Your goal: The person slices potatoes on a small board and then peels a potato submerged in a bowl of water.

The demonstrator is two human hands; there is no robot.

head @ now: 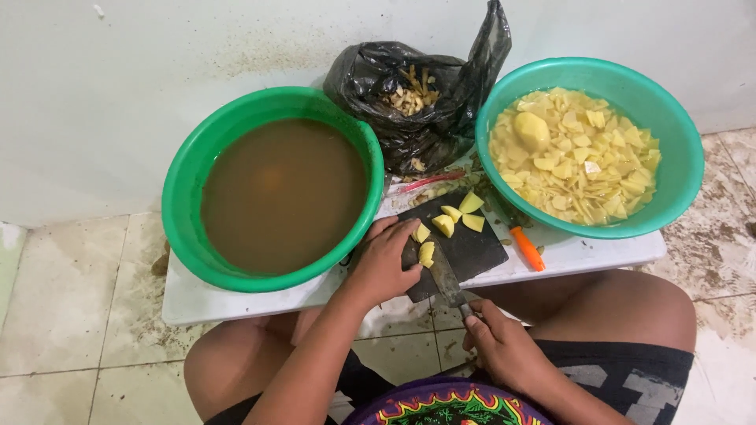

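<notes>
Sitting low behind a small white table (236, 303), the person has the right hand (504, 346) nearest the body, its fingers wrapped tight round the handle of a knife (446, 277) whose blade lies across the near part of a dark cutting board (472, 248). The left hand (383, 264) rests on the board's left edge, fingers curled and pressed down on a potato piece (426, 253) just beside the blade, holding it rather than pinching it. By my reading the step in hand is cutting potato into chunks, with the piece steadied and the blade set against it. The next cut would call for the left fingertips tucked clear of the edge and a straight push down through the piece. Further along the board lie several cut yellow chunks (461, 214), apart from the hand. An orange-handled peeler (528, 248) lies just right of the board. Beyond, left, stands a green basin (181, 181) full of murky brown water; right, a teal basin (677, 165) heaped with cut potato and one whole peeled one. Between them at the wall slumps a black bag (425, 86) of peelings
</notes>
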